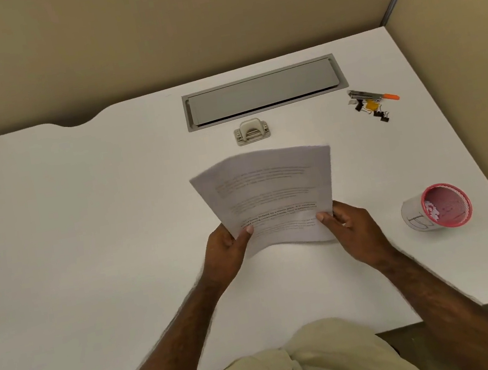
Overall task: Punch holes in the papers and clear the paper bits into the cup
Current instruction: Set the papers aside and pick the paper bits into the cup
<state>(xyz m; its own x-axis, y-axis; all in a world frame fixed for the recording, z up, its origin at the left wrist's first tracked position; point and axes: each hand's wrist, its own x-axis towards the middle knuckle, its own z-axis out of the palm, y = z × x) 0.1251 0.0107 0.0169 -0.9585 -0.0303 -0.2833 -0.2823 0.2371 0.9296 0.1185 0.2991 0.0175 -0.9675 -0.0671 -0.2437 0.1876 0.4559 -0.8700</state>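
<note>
A thin stack of printed white papers point(269, 193) is held above the middle of the white desk point(86, 240), tilted away from me. My left hand point(226, 254) pinches its lower left corner and my right hand point(351, 232) pinches its lower right corner. The beige hole punch point(252, 132) sits on the desk just beyond the papers' far edge, apart from them. A pink-lined paper cup point(438, 209) with black marks on its white wall stands to the right of my right hand, with white paper bits inside.
A grey cable-tray lid point(263, 91) is set into the desk behind the punch. Black and yellow binder clips, a stapler and an orange-tipped marker point(373, 103) lie at the back right. Beige partition walls point(150, 34) enclose the desk at the back and right.
</note>
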